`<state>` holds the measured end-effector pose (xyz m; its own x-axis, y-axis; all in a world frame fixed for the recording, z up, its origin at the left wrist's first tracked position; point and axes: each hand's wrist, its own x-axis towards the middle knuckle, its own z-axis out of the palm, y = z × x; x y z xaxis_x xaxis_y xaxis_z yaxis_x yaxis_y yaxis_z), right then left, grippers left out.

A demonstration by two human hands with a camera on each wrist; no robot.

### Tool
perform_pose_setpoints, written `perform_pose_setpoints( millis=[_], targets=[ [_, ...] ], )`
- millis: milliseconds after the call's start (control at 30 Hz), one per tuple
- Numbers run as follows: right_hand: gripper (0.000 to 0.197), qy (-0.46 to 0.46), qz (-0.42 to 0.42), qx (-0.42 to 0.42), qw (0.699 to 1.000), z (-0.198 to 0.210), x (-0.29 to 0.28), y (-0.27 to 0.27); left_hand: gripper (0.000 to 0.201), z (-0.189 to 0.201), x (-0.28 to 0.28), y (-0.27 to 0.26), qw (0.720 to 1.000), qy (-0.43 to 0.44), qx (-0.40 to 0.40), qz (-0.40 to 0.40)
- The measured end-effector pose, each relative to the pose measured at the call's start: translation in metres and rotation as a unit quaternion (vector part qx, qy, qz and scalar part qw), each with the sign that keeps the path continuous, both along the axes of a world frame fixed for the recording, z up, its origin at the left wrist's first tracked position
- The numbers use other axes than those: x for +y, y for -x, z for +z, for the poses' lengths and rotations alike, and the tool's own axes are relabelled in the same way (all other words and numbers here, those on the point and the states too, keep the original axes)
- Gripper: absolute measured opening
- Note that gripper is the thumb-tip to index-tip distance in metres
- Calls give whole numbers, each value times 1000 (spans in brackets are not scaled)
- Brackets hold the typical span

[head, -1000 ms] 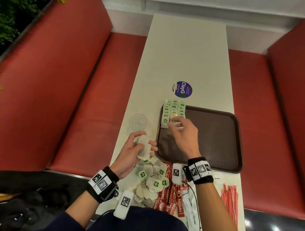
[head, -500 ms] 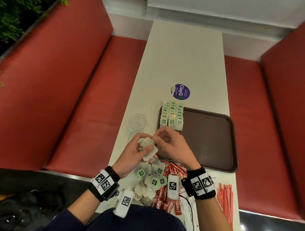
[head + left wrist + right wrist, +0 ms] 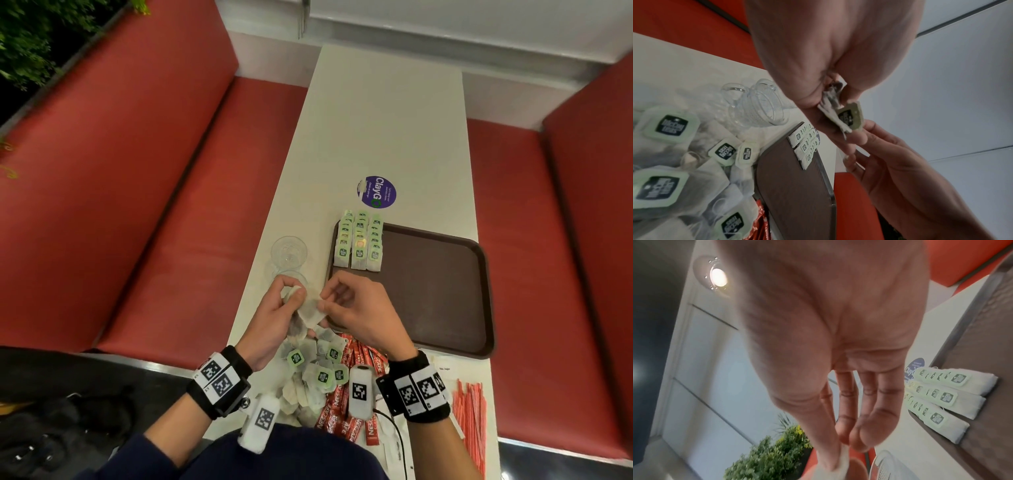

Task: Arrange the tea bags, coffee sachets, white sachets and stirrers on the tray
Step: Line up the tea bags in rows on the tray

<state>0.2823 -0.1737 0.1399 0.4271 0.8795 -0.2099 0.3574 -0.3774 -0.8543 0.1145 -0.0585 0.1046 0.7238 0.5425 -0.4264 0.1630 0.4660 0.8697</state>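
Right hand is back from the tea-bag rows on the tray and meets the left hand over the counter edge. Another placement likely follows. Both pinch one tea bag between curled fingers, left holding the bundle, right drawing a corner. Loose pile lies below, off the tray.

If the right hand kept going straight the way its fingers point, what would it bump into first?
The right hand points leftward at the left hand, and both already hold the same tea bag. So it would probably press into that bag and the left hand's fingers straight away.
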Motion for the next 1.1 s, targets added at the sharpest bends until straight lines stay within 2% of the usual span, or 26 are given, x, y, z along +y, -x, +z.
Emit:
perform_pose_setpoints(
  millis=[100, 200, 267, 367, 433, 533, 633, 700, 767, 900, 1000, 1100],
  targets=[
    [13, -71, -59, -12, 996, 7, -2, -1, 20, 4, 4, 0, 1000, 12, 0, 7],
    [10, -193, -97, -133, 967, 9, -3, 2, 18, 13, 8, -1, 999, 44, -11, -7],
    [10, -227, -55, -214, 948, -1, -6, 5, 26, 20, 9, -5, 996, 78, -33, -19],
    [11, -217, 10, -239, 946, -16, -13, 10, 42, 30, 12, -14, 991, 115, -69, -11],
    [9, -213, 25, -246, 945, -20, -17, 12, 30, 29, 15, -20, 997, 47, -56, -3],
    [10, -196, 40, -209, 957, -11, -21, 7, 18, 26, 19, -22, 995, -94, -7, -21],
    [21, -173, -45, -113, 977, 0, -20, 2, 16, 30, 22, -21, 983, -178, 10, -51],
    [23, -154, -103, -69, 980, 1, -16, -1, 14, 34, 23, -21, 969, -235, 20, -71],
    [16, -131, -99, -53, 985, -5, -13, -2, 9, 35, 22, -21, 955, -283, 24, -86],
    [9, -126, -114, -11, 985, -14, -11, -1, 10, 34, 23, -21, 956, -282, 27, -72],
    [11, -137, -141, 52, 979, -12, -12, 1, 9, 27, 24, -21, 957, -277, 47, -73],
    [17, -144, -141, 78, 976, -15, -13, 3, 6, 19, 22, -21, 956, -278, 55, -74]
  ],
)
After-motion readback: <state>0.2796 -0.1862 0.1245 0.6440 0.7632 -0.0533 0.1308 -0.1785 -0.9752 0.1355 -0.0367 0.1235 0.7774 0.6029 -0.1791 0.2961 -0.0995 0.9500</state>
